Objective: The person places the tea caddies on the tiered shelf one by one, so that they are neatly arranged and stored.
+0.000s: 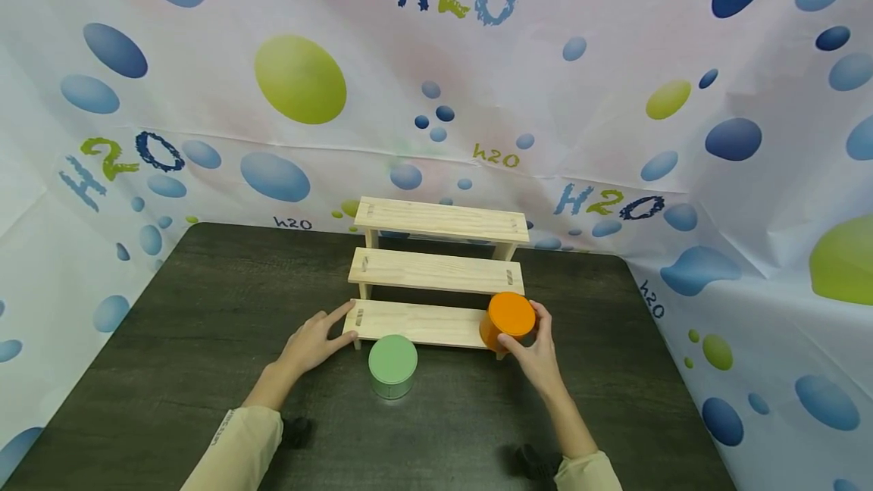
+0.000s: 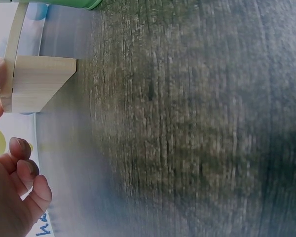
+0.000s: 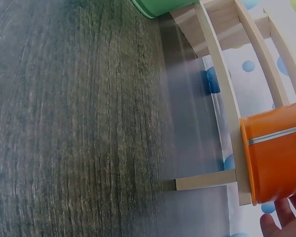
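A light wooden three-step shelf (image 1: 423,323) stands on the table. At the left end of its lowest step, my left hand (image 1: 310,343) holds the board between thumb and forefinger; the other fingers are loosely curled in the left wrist view. An orange round tin (image 1: 506,322) is upright on the right end of that same step, its base on the board (image 3: 226,94) in the right wrist view. My right hand (image 1: 537,358) grips the tin from the right, thumb in front and fingers behind. A green round tin (image 1: 392,370) stands on the table in front of the lowest step, near its left end.
The dark wood-grain table (image 1: 225,309) ends at the back against a white curtain (image 1: 580,97) printed with blue and green drops. The middle step (image 1: 436,270) and top step (image 1: 443,220) rise behind the lowest one.
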`<action>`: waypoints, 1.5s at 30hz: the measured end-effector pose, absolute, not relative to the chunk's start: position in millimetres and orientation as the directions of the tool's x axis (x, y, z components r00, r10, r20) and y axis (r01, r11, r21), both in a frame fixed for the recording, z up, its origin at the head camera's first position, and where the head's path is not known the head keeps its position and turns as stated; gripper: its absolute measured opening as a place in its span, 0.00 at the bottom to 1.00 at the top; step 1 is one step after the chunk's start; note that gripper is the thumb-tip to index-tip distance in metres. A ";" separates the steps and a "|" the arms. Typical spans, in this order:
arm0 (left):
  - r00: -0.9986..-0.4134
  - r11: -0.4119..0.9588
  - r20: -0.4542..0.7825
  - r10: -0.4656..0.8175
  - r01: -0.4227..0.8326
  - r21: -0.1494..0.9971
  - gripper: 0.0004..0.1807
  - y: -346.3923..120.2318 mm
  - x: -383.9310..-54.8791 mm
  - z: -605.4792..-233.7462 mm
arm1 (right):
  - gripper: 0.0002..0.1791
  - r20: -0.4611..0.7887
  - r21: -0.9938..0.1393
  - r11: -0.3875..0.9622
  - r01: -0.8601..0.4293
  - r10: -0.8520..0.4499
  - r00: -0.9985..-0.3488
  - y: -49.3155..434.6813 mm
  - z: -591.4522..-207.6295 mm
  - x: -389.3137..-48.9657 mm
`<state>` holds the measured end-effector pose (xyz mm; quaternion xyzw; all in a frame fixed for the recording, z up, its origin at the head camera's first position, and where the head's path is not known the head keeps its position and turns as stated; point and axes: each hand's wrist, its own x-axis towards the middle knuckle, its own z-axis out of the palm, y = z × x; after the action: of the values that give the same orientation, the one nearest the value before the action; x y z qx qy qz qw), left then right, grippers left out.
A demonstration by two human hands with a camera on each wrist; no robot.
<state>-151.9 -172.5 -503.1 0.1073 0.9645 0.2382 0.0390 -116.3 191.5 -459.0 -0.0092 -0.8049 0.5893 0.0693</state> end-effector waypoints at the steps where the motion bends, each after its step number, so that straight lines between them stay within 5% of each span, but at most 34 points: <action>1: -0.974 0.863 -0.027 0.226 0.187 0.469 0.38 -172.4 -151.9 -502.8 | 0.41 0.109 -0.949 0.307 -0.074 0.098 -0.989 193.6 -464.0 -118.5; 6: -0.974 0.864 -0.036 0.223 0.180 0.471 0.38 -172.2 -152.7 -502.1 | 0.43 0.159 -0.943 0.313 -0.118 0.108 -0.981 201.6 -487.2 -129.6; 45: -0.973 0.858 -0.018 0.229 0.193 0.476 0.37 -172.9 -152.6 -503.2 | 0.42 0.075 -0.940 0.339 -0.025 0.134 -0.988 207.0 -484.5 -121.8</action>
<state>-152.6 -172.9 -503.2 0.1096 0.9632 0.2427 0.0368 -121.8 207.0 -484.5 -0.0335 -0.8152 0.5739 0.0696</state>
